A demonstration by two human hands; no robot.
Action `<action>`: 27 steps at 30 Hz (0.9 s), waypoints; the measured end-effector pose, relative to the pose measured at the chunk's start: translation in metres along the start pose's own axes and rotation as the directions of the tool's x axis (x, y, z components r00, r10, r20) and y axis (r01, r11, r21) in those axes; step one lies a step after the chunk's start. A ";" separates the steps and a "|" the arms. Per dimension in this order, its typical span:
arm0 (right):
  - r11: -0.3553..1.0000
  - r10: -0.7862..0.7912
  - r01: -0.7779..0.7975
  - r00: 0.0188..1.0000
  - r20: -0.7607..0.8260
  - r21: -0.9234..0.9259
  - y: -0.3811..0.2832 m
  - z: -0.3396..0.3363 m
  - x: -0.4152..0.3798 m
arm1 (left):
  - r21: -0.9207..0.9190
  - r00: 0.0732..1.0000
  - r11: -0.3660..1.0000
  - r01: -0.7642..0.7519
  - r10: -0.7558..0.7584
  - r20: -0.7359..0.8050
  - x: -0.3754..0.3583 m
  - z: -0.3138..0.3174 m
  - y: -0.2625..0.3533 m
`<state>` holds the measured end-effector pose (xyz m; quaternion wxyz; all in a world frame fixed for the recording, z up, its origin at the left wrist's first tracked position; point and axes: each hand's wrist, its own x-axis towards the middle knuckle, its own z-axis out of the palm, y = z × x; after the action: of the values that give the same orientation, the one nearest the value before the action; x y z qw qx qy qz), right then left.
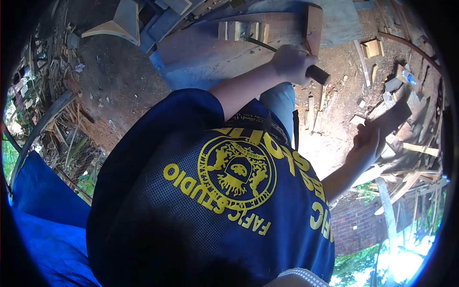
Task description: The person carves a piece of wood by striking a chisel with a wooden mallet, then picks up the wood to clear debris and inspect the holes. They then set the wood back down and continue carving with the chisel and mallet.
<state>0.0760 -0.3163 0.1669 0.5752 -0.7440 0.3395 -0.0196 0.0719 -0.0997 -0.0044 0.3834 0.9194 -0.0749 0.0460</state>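
My left hand (294, 64) is wrapped round the thick wooden handle of a chisel (262, 44). Its thin dark shaft slants down to a notched pale wood piece (232, 31), and the handle's butt sticks out past my fist. Off to the right, apart from the chisel, my right hand (367, 142) grips a flat brown wooden block (394, 116), somewhat blurred. Below the notched piece lies a broad wooden board (201, 52). A reddish-brown wood piece (313, 31) stands just beyond my left hand.
Cut boards (119, 26) lie at the upper left. Wood offcuts (373, 48) and a plastic bottle (409, 77) are scattered on the dirt ground at right. Piled sticks (52, 110) line the left edge. A blue sheet (45, 191) is at lower left, a brick wall (356, 222) at lower right.
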 end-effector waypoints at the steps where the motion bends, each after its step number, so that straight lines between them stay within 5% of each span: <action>1: 1.000 -0.005 0.005 1.000 -0.008 0.012 0.001 -0.003 -0.001 | 0.002 1.000 1.000 0.005 -0.005 -0.008 0.001 -0.002 0.000; 5: 0.998 0.035 -0.038 0.998 -0.060 -0.044 0.009 0.002 -0.018 | -0.037 0.998 0.999 0.025 -0.027 -0.056 0.003 -0.010 -0.001; 10: 0.992 0.078 -0.063 0.989 0.128 -0.113 0.021 0.022 -0.045 | -0.063 0.998 0.997 0.053 -0.055 -0.034 -0.002 -0.020 -0.008; 15: 0.988 0.041 -0.008 0.977 0.208 -0.155 0.009 0.037 -0.062 | -0.168 0.975 0.986 -0.016 -0.022 -0.220 -0.010 -0.024 -0.017; 20: 0.973 -0.230 0.226 0.967 0.113 0.047 -0.007 0.030 -0.063 | -0.266 0.962 0.960 -0.085 0.010 -0.272 -0.018 -0.038 -0.026; 23: 0.910 -0.360 0.397 0.901 -0.244 0.124 -0.053 0.024 -0.083 | -0.288 0.957 0.953 -0.093 0.006 -0.289 -0.021 -0.044 -0.028; 24: 0.628 -0.724 0.642 0.689 -0.029 -0.439 -0.061 -0.007 -0.077 | -0.306 0.959 0.948 -0.091 0.000 -0.284 -0.022 -0.045 -0.029; 25: 0.025 -0.821 0.663 0.441 0.364 -0.748 -0.066 -0.033 -0.068 | -0.308 0.958 0.947 -0.087 -0.005 -0.288 -0.023 -0.046 -0.031; 27: 0.098 -0.749 0.690 0.526 0.403 -0.717 -0.046 -0.019 -0.090 | -0.357 0.918 0.927 -0.118 -0.035 -0.394 -0.024 -0.048 -0.035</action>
<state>0.0212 -0.2799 0.2455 0.0607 -0.9817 -0.0827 -0.1604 0.0532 -0.0387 0.0020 0.5574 0.7994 -0.0237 0.2229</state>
